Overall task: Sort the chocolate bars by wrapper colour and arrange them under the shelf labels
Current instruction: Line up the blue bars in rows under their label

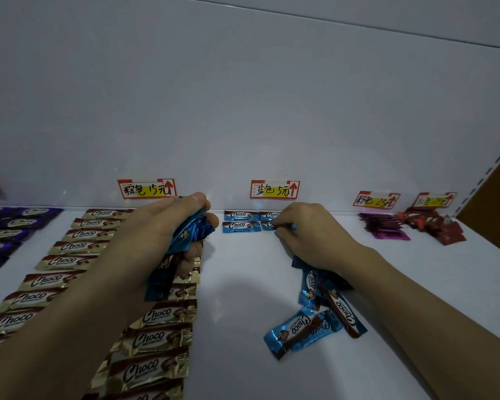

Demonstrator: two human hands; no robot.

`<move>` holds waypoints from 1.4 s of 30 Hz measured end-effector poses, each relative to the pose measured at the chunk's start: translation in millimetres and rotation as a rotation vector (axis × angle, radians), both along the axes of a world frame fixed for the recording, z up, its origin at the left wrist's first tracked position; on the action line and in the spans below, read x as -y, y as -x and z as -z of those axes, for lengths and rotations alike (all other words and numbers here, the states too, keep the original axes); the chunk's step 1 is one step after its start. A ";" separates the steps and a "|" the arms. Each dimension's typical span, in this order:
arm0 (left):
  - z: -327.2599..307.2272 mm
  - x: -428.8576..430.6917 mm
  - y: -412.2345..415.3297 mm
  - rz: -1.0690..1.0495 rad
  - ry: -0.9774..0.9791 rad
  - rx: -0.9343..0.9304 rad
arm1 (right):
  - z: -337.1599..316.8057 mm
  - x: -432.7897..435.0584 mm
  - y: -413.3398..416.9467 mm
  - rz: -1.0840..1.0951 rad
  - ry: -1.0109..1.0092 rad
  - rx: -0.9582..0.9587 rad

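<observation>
Left side: the left grip [156, 229] is curled round a bunch of blue bars [189, 230], held up above the gold bars [78, 246].
Right side: the right grip [309, 235] pinches the 4th blue bar [267, 225] at the back of the shelf [237, 284]. The fingers hide most of this bar.
Blue block: under the blue label [274, 189], 3 laid bars [238, 216] lie flat in 2 rows, long axis left to right. The 4th blue bar closes row 2 on the right.
Key relation: the next free place is, I judge, just in front of row 2, toward the person.
Supply: the loose blue pile [321, 313] lies under the right forearm, nearer to the right grip. Its bars point many ways, so each probably needs a turn.
</observation>
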State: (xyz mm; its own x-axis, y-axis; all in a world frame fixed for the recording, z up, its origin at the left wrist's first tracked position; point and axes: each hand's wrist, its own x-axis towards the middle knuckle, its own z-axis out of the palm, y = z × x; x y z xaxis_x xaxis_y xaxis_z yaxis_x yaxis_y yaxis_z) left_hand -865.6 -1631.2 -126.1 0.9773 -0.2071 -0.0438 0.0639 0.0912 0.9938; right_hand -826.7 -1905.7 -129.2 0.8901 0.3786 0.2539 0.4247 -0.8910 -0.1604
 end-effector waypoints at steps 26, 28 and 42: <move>-27.0 30.3 23.4 -0.252 0.414 -0.310 | -36.8 -54.4 70.8 -0.305 -0.543 -0.137; -33.3 34.1 10.7 -0.341 0.459 -0.301 | -45.3 -70.7 92.7 -0.424 -0.653 -0.258; -29.9 54.5 46.9 -0.229 0.648 -0.288 | -36.6 -75.1 90.2 -0.147 -0.826 -0.193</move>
